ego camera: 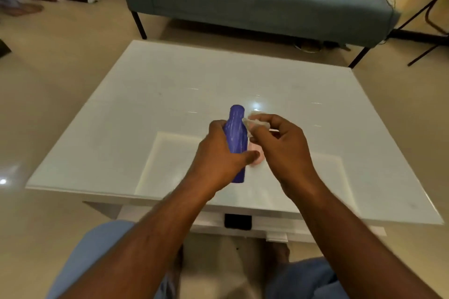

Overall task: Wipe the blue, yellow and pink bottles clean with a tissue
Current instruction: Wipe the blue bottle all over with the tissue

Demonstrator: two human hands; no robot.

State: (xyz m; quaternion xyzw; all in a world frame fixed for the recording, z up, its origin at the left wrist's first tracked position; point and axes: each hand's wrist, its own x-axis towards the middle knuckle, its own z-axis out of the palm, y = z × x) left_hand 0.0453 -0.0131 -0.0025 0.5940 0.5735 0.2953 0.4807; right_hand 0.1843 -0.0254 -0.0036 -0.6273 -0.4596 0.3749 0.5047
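- Two hands work over the white table [150, 94]: the left hand [218, 155] is wrapped around the blue bottle [235, 133], thumb across its lower body and fingers hidden behind it, while the right hand [281, 145] pinches a crumpled tissue [255, 122] between thumb and fingertips.
- The blue bottle is held off the tabletop, its long axis running roughly from 6 to 12 o'clock, cap end away from the person and tilted slightly forward.
- From the tissue, the bottle's neck lies at about 9 o'clock, just beside it; whether paper and plastic touch is hard to tell through the blur.
- The right hand is nearer the neck and shoulder; I judge the next stroke calls for pressing the tissue leftward against the neck and drawing it along the body toward 6 o'clock.
- A pink bottle [255, 158] shows only as a sliver at about 3 o'clock from the blue bottle's base, mostly hidden by both hands.
- No yellow bottle is visible.
- Whether either visible bottle holds anything cannot be told; both are opaque.
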